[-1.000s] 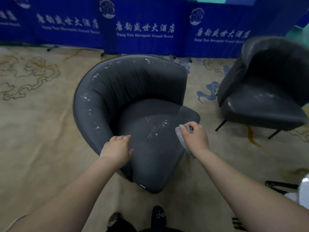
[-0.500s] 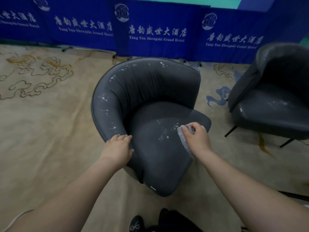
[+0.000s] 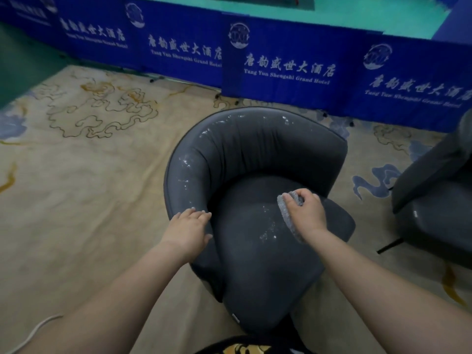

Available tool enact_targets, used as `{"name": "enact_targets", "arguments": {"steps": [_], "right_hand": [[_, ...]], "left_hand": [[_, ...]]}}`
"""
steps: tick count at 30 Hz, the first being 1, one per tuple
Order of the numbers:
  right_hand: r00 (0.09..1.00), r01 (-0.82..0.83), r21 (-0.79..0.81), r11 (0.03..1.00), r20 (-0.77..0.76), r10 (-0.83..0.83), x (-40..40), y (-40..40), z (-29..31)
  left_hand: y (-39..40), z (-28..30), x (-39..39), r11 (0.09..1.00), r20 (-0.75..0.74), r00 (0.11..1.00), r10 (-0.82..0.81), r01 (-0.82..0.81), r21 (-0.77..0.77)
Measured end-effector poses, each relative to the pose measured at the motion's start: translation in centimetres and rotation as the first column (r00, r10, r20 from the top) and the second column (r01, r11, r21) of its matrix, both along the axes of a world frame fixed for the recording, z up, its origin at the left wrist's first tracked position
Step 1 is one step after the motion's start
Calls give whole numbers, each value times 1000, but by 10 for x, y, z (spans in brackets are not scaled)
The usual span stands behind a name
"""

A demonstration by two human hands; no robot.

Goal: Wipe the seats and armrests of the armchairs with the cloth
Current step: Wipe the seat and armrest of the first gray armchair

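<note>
Right hand [image 3: 307,213] grips cloth [image 3: 287,213]; left hand [image 3: 187,231] flat on armrest [image 3: 178,185].

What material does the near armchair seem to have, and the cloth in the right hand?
Near armchair: probably smooth dark grey leather or imitation leather, with a faint sheen, gathered folds on the backrest, and white droplets or flecks sitting on the surface. Cloth: grey, with a nubby woven or knitted texture, soft enough to bunch under the right hand; possibly microfibre.

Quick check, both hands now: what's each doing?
Left hand: open, resting on the armchair's armrest.
Right hand: grips the cloth on the seat.
</note>
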State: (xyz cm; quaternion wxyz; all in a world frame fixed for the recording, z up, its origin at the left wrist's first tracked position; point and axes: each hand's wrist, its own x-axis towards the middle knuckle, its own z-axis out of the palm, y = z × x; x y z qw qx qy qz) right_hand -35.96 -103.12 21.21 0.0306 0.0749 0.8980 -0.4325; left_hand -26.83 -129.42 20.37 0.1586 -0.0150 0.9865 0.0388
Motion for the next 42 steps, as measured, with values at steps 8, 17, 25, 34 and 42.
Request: {"name": "enact_targets", "arguments": {"steps": [8, 17, 25, 34, 42], "right_hand": [[973, -231, 16, 973, 27, 231, -96, 30, -4], [904, -424, 2, 906, 63, 423, -152, 39, -15], [865, -497, -10, 868, 69, 497, -143, 39, -23], [802, -596, -2, 803, 53, 595, -132, 36, -37], [677, -734, -5, 679, 69, 733, -170, 20, -40]], "left_hand": [[48, -13, -49, 969, 19, 969, 248, -248, 17], [87, -22, -42, 870, 31, 870, 492, -493, 16], [97, -18, 5, 792, 63, 793, 606, -609, 42], [139, -40, 39, 698, 113, 700, 705, -713, 69], [163, -56, 31, 563, 156, 557, 815, -826, 9]]}}
